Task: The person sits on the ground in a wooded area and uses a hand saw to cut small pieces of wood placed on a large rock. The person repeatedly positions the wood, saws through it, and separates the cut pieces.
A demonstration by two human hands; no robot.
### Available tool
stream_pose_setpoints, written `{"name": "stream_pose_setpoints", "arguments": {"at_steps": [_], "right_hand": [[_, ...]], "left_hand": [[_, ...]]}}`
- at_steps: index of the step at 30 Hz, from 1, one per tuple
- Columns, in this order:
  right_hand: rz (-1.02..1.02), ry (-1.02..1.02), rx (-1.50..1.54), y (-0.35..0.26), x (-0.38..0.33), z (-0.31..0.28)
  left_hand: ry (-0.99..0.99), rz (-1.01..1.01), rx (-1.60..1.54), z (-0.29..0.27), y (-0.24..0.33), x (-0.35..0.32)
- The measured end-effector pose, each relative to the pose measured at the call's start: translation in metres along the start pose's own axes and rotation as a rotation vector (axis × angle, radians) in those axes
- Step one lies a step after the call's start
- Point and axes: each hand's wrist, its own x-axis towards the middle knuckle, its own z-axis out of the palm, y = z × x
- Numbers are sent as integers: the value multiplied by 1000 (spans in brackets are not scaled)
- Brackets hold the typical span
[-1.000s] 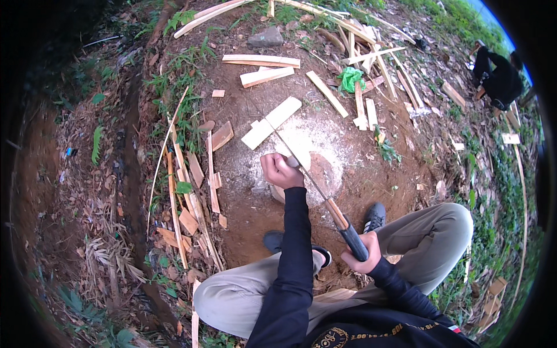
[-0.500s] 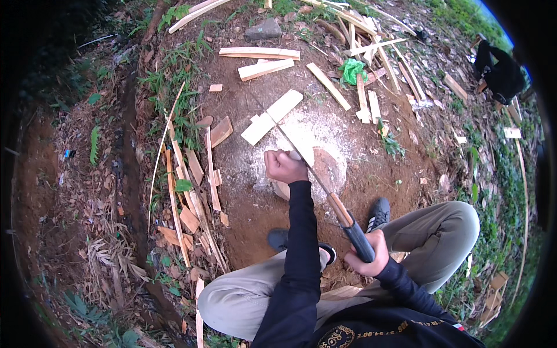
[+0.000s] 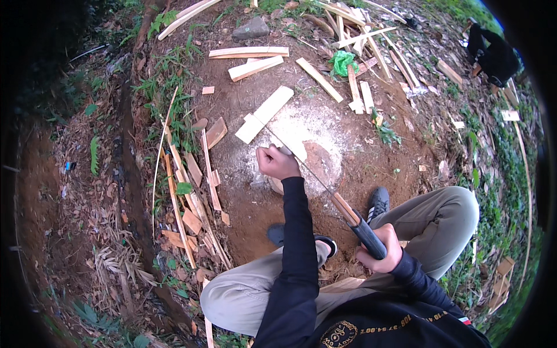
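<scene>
My right hand is wrapped round the dark grip of a long-bladed knife, whose handle turns to brown wood toward the blade. Its thin blade slants away to the upper left, over a pale, dust-covered chopping stump. Beside the blade, my left hand is closed in a fist. A small grey piece shows at its fingers, too little to name. Just beyond the fist, light wooden boards lie on the ground, one across another, near the blade's far end.
Several cut wood strips lie beyond the stump, with a green plastic bag and a grey stone. Long slats line the left side. My shoes rest close to the stump. A person in dark clothes is at far right.
The view has shifted a little, so the ground things sit slightly more to the left and higher. My right hand and the knife handle are slightly lower and farther right in view. Both hands stay closed.
</scene>
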Motion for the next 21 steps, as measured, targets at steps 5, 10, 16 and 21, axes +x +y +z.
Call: {"name": "stream_pose_setpoints", "arguments": {"at_steps": [5, 10, 16, 21], "right_hand": [[38, 35, -22, 15, 0, -7], [14, 48, -32, 11, 0, 5], [-43, 107, 4, 10, 8, 17], [-7, 76, -67, 1, 32, 13]], "left_hand": [[-266, -13, -42, -18, 8, -2], [-186, -125, -137, -20, 16, -24], [-66, 155, 77, -3, -21, -5], [23, -39, -22, 14, -21, 8]]}}
